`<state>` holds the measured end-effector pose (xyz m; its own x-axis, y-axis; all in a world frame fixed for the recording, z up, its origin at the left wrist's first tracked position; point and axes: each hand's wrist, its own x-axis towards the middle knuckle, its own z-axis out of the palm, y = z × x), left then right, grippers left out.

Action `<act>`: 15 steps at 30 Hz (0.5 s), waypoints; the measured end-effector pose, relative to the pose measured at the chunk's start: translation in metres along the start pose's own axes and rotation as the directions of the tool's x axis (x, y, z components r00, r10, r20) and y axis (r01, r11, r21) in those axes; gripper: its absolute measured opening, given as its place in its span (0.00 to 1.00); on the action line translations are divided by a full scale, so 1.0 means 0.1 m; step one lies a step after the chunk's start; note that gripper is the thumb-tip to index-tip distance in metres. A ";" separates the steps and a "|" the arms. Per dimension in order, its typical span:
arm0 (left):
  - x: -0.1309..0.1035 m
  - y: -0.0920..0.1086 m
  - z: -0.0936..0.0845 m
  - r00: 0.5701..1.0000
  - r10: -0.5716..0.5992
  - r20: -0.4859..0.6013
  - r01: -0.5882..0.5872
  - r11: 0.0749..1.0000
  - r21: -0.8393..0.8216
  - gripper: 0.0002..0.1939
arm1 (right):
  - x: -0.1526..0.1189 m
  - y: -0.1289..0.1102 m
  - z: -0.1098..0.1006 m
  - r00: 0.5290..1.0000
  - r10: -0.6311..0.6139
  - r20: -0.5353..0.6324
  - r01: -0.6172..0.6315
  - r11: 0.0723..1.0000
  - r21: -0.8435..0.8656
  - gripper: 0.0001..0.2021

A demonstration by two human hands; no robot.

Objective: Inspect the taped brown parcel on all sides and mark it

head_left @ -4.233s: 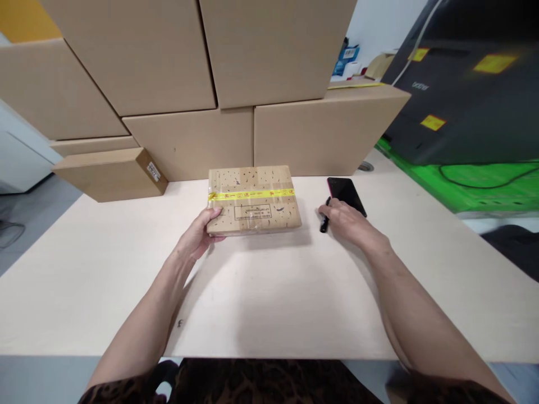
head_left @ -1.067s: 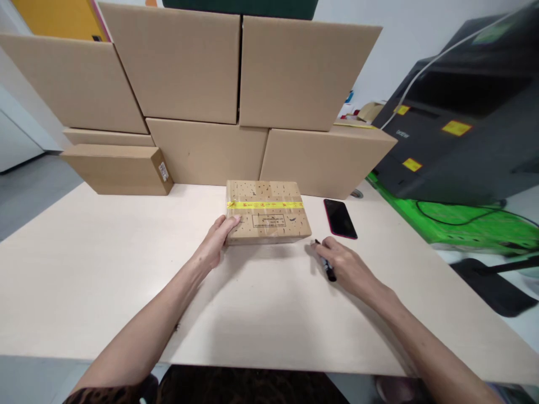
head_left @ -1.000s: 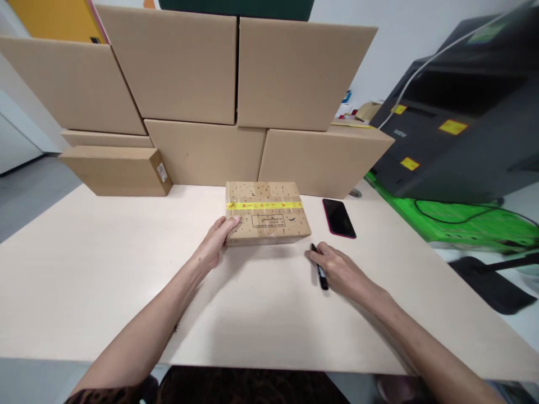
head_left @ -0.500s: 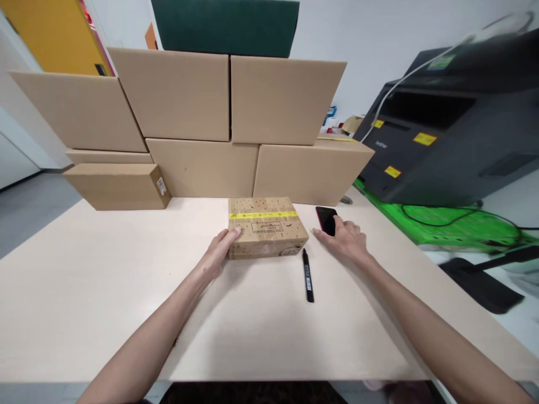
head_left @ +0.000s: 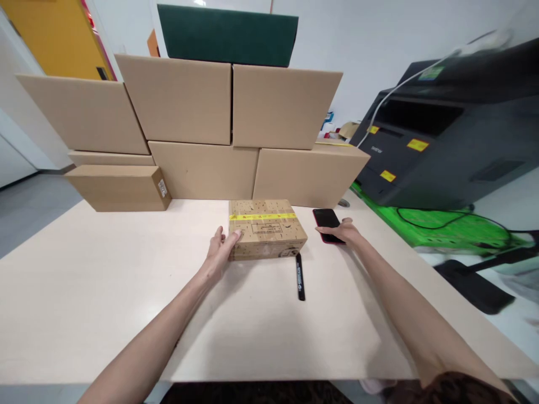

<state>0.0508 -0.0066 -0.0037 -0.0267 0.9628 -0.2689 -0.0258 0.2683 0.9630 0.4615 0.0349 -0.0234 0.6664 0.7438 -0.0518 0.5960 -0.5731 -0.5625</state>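
Observation:
A small cardboard box (head_left: 269,230) with yellow tape and printed marks lies mid-table. My left hand (head_left: 221,249) touches its left end, thumb on the top edge, fingers apart and partly hidden beside it. To the right lies a dark phone (head_left: 325,217) with a red edge. Across the phone's lower right part rests my right hand (head_left: 344,231), thumb over the screen and fingers at the right edge, gripping it. A black marker (head_left: 300,278) sits on the table just in front of the box's right part.
Stacked large cardboard boxes (head_left: 202,168) line the back of the table (head_left: 105,292), with a dark green box (head_left: 229,36) on top. A smaller brown box (head_left: 122,188) stands back left. A black printer (head_left: 421,140) and green surface (head_left: 450,227) are at the right.
My right hand has closed in over the phone, which now lies slightly lower and turned. The marker appears shifted left, its top against the box. My left hand stays at the box.

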 end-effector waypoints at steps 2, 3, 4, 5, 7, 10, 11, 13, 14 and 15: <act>0.01 0.00 0.01 0.998 0.045 -0.043 -0.043 0.999 0.032 0.59 | -0.04 0.01 0.02 0.999 0.042 0.001 -0.042 0.981 0.187 0.37; 0.01 -0.01 0.01 0.995 0.077 -0.069 -0.075 0.997 0.036 0.58 | -0.07 0.01 0.03 0.998 0.056 0.000 -0.054 0.960 0.274 0.31; 0.03 -0.02 0.01 0.989 0.111 -0.096 -0.108 0.993 0.038 0.57 | -0.11 0.01 0.05 0.998 0.062 -0.006 -0.056 0.929 0.365 0.26; 0.04 -0.03 0.01 0.981 0.150 -0.127 -0.146 0.989 0.040 0.57 | -0.15 0.01 0.06 0.998 0.067 -0.018 -0.052 0.890 0.452 0.24; 0.07 -0.07 -0.01 0.944 0.260 -0.203 -0.253 0.966 0.061 0.54 | -0.23 0.00 0.06 0.995 0.074 -0.065 -0.020 0.797 0.604 0.25; 0.07 -0.13 -0.04 0.772 0.575 -0.270 -0.542 0.818 0.191 0.43 | -0.43 -0.04 0.00 0.985 0.062 -0.162 0.085 0.643 0.762 0.26; 0.05 -0.15 -0.04 0.674 0.697 -0.245 -0.653 0.717 0.243 0.39 | -0.53 -0.07 -0.03 0.981 0.048 -0.190 0.126 0.588 0.799 0.26; -0.03 -0.17 -0.03 0.469 0.877 -0.106 -0.834 0.479 0.272 0.30 | -0.78 -0.16 -0.09 0.976 -0.014 -0.218 0.197 0.481 0.854 0.26; -0.09 -0.18 -0.02 0.387 0.922 -0.015 -0.895 0.380 0.234 0.27 | -0.94 -0.22 -0.11 0.969 -0.078 -0.233 0.246 0.357 0.901 0.26; -0.15 -0.19 0.01 0.335 0.939 0.082 -0.934 0.319 0.163 0.25 | -1.11 -0.30 -0.11 0.964 -0.146 -0.224 0.257 0.267 0.929 0.25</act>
<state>0.0523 -0.0258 -0.0178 0.0491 0.5769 0.8153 0.1798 -0.8081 0.5610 0.3746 -0.0340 0.0084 0.6559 0.7229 0.2172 -0.0860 0.3575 -0.9299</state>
